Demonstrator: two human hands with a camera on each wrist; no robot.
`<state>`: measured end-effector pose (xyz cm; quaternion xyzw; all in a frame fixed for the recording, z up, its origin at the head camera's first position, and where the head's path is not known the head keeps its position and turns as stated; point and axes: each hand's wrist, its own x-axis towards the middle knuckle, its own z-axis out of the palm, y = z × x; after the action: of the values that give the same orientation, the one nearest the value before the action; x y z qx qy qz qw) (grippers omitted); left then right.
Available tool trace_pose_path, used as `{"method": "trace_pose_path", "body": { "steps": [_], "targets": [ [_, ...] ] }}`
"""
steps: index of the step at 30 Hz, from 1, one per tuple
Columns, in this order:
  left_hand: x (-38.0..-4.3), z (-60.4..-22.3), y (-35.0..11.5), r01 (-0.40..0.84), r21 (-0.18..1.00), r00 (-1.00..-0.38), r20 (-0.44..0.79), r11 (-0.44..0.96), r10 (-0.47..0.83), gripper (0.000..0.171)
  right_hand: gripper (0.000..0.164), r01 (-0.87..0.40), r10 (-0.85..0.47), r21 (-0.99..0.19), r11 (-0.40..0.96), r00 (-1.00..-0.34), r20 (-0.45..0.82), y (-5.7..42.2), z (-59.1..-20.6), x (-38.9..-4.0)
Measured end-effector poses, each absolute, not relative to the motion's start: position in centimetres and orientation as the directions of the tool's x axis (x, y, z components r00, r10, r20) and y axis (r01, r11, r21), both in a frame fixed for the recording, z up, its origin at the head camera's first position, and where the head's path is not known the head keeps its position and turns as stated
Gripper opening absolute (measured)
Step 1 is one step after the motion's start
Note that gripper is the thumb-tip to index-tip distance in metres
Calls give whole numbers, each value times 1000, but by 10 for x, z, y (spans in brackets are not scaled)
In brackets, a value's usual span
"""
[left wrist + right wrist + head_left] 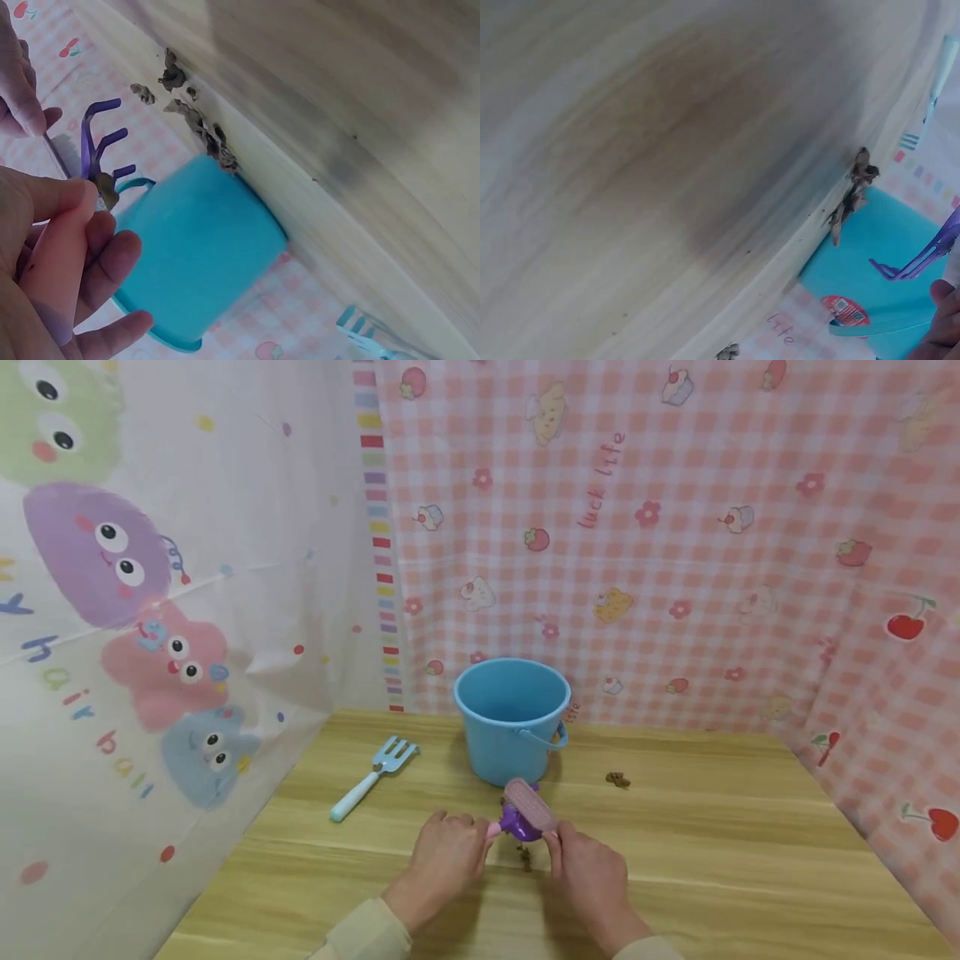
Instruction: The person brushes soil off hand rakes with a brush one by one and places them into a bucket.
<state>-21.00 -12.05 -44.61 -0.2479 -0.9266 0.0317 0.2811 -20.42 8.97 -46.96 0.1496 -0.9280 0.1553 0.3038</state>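
Left hand: its fingers [120, 262] curl about the pink handle of a purple rake, thumb and forefinger pinching near the head; the hand [447, 857] is at the near left of the tool.
Purple rake [522, 827]: between the hands, a brown lump [106, 190] lodged at the base of its prongs.
Right hand: thumb and fingers pinch the end of a pink paddle; the hand [592, 868] is to the right of the rake.
Pink paddle [529, 804]: textured and flat, reaching up and left from the right hand, overlapping the rake in the head view; I cannot tell whether the two touch.
Brown scraps [525, 858]: on the surface between the hands, below the rake.
Blue bucket [506, 747]: upright, just beyond both hands, its handle hanging down at the right, a red label [846, 310] on its side.
Blue fork [367, 782]: lying beyond the left hand and to its left, a brown bit [377, 767] on it.
Brown clump [618, 779]: beyond the right hand, slightly to its right.
Surface [750, 843]: wood-grained, beneath both hands.
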Motion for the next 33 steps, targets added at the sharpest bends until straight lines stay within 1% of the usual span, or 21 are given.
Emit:
{"method": "trace_pose_path", "body": {
  "steps": [3, 6, 11, 17, 21, 24, 28, 30, 33],
  "targets": [
    [-210, -445, -119, 439, -211, -722, 496, 873, 483, 22, 21, -313, -131, -226, 923, -804, 581, 91, -470, -207],
    [-210, -445, -118, 436, -209, -730, 487, 875, 480, 22, 20, -301, -120, -245, 922, -821, 558, 94, -469, -210],
    [-211, -445, -117, 440, -213, -727, 486, 872, 485, 21, 19, -279, -97, -280, 919, -846, 525, 99, -468, -213],
    [-211, -448, -118, 445, -222, -684, 541, 867, 490, 23, 19, -268, -79, -286, 920, -841, 535, 101, -470, -215],
    [-211, -450, -118, 447, -235, -665, 558, 863, 496, 24, 19, -248, -63, -301, 921, -856, 513, 104, -472, -216],
    [-211, -450, -118, 451, -238, -670, 546, 860, 503, 24, 21, -222, -49, -322, 920, -883, 467, 109, -473, -218],
    [-211, -450, -119, 454, -231, -694, 515, 861, 503, 22, 23, -158, -9, -345, 925, -918, 396, 117, -470, -220],
    [-212, -449, -119, 453, -225, -703, 505, 862, 501, 21, 24, -142, 12, -353, 925, -917, 398, 117, -467, -219],
    [-212, -446, -120, 456, -223, -705, 500, 862, 503, 20, 22, -208, -23, -344, 916, -882, 470, 111, -462, -217]
  ]
}}
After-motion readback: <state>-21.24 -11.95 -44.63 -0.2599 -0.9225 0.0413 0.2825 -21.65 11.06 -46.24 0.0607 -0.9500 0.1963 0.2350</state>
